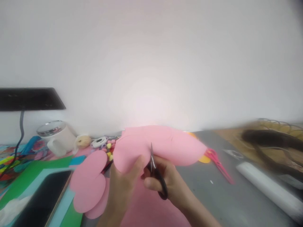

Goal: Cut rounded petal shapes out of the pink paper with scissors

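We have a large sheet of pink paper with rounded, petal-like lobes (184,151) held up in front of us, above the grey tabletop (199,195). Our left hand (124,181) pinches its nearer left lobe, thumb on top; the fingers beneath are hidden. Our right hand (171,175) is curled round the black-handled scissors with pointed metal blades (155,172), which point upward at the dip between the left lobe and the wide right-hand part. We cannot tell how far the blades are parted.

To cut this well, we should keep the lobe taut, turn the paper rather than the wrist, take short snips and keep our left thumb clear.

As for writing, the flat black phone-like slab (44,198) has a dark face, and we can read no brand or label anywhere.
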The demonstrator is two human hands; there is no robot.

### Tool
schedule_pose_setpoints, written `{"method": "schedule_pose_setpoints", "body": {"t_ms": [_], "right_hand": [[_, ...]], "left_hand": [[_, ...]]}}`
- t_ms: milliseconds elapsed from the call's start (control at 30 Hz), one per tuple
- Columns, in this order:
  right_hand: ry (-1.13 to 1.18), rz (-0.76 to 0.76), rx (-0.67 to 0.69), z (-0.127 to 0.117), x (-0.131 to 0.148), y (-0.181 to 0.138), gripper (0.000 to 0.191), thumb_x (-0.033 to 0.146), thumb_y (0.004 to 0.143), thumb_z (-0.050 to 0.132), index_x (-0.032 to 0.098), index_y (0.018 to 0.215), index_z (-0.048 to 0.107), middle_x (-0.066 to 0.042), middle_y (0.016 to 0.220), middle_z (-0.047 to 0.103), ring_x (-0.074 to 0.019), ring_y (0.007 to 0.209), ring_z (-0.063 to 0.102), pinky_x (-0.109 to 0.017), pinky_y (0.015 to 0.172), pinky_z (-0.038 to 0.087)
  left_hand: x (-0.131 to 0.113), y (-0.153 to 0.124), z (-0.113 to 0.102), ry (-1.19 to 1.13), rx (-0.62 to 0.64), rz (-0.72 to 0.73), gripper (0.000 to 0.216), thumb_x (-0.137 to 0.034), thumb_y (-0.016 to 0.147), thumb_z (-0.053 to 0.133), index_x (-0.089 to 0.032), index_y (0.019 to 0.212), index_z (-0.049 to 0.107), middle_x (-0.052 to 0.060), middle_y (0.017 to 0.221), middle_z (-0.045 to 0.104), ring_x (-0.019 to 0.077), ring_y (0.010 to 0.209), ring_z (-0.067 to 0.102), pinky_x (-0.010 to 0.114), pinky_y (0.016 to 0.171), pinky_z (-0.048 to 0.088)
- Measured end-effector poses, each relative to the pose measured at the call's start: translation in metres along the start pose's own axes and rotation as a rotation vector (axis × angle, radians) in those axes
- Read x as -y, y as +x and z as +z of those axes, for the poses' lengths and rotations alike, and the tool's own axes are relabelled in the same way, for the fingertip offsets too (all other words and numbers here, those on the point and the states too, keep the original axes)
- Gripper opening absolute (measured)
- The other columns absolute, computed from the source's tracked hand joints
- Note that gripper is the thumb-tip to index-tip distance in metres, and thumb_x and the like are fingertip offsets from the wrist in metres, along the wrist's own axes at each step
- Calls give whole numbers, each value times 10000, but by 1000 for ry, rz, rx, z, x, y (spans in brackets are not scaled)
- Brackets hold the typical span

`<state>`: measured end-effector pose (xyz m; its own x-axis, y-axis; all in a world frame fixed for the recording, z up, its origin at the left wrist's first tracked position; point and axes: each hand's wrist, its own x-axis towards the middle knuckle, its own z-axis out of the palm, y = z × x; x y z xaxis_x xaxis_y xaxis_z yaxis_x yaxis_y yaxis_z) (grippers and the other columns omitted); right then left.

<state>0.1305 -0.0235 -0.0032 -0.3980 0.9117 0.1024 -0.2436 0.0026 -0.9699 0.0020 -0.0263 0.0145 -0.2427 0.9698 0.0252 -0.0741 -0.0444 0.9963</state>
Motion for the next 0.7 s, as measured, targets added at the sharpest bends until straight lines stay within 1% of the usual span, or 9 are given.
{"method": "schedule_pose_setpoints", "body": {"t_ms": [133, 200, 267, 333, 400, 567, 700], "right_hand": [[-15, 12, -14, -1, 1, -1, 431, 475, 648, 782, 168, 721, 489, 31, 646, 426, -108, 581, 348, -245, 523, 285], [-27, 14, -21, -1, 2, -1, 424, 477, 658, 774, 166, 726, 494, 37, 638, 418, -105, 576, 335, -243, 519, 273], [-25, 22, -26, -1, 3, 0, 424, 478, 653, 780, 166, 728, 503, 47, 623, 401, -101, 568, 322, -240, 513, 259], [-20, 31, -18, 0, 3, 0, 442, 485, 621, 800, 168, 714, 506, 57, 608, 390, -98, 559, 312, -238, 511, 251], [-17, 39, -29, 0, 3, 0, 445, 503, 624, 794, 169, 712, 513, 55, 613, 393, -98, 562, 312, -239, 518, 251], [-28, 40, -49, 1, 5, 0, 469, 545, 609, 791, 173, 694, 518, 49, 616, 402, -102, 561, 316, -241, 516, 255], [-40, 32, -48, 2, 7, 0, 458, 543, 619, 788, 170, 693, 533, 50, 616, 400, -97, 554, 308, -240, 514, 258]], "left_hand": [[-3, -1, 2, 30, -48, 11, 295, -395, 642, 753, -179, 821, 659, -1, 667, 668, 172, 677, 624, 235, 555, 513], [-5, -2, 4, 41, -58, 13, 246, -383, 657, 739, -180, 771, 660, -7, 647, 661, 166, 672, 619, 236, 570, 505], [-7, -3, 5, 51, -65, 15, 223, -367, 662, 731, -183, 767, 661, -10, 650, 662, 172, 698, 622, 244, 598, 500], [-8, -3, 5, 59, -81, 21, 260, -368, 648, 738, -184, 819, 670, 1, 714, 684, 190, 753, 631, 264, 635, 500], [-8, -3, 4, 76, -98, 22, 299, -375, 645, 741, -175, 858, 674, 24, 783, 703, 210, 792, 634, 290, 664, 496], [-7, -2, 3, 46, -84, -13, 396, -369, 643, 747, -160, 967, 654, 63, 911, 717, 244, 857, 644, 334, 721, 494], [-5, 0, 2, 50, -86, -13, 406, -402, 623, 759, -154, 928, 657, 85, 965, 715, 272, 908, 649, 357, 758, 496]]}}
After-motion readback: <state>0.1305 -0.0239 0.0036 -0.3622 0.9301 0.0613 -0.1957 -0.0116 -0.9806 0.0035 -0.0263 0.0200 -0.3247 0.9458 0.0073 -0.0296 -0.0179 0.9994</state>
